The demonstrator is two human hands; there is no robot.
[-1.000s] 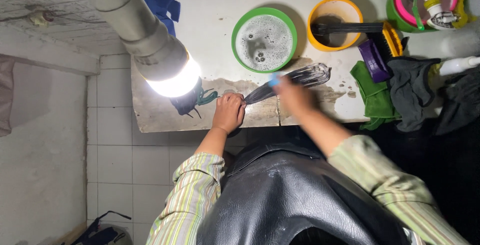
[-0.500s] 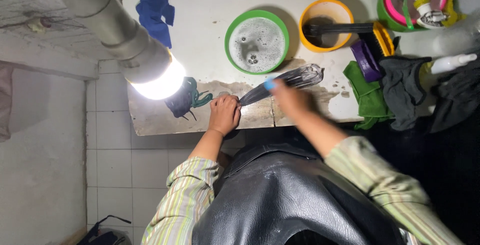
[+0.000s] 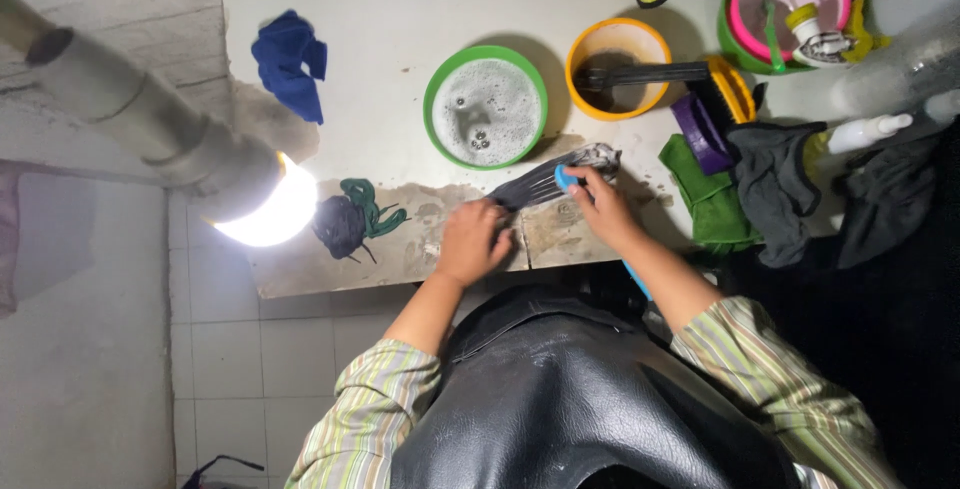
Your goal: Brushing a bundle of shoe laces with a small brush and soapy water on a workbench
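Two hands on a grey strip at the table's near edge

Left hand (image 3: 472, 242) is curled down on the near end of the grey strip (image 3: 545, 181), pinning it to the wet table (image 3: 380, 39); right hand (image 3: 597, 204) is closed around a blue-tipped tool (image 3: 565, 179) at the far end. Just beyond sits a green bowl (image 3: 486, 106) of suds, then an orange bowl (image 3: 617, 67) with a brush across it. Green cloth (image 3: 712, 204) lies beside the right wrist, a dark bundle (image 3: 345, 221) left by the lamp (image 3: 265, 211).

Setting: white-tiled room, lit by one lamp.
White, stained rectangular worktable (image 3: 380, 29) stands against pale tiled wall and floor (image 3: 110, 349); grey tubular lamp (image 3: 150, 129) glows bright over the table's left near corner.
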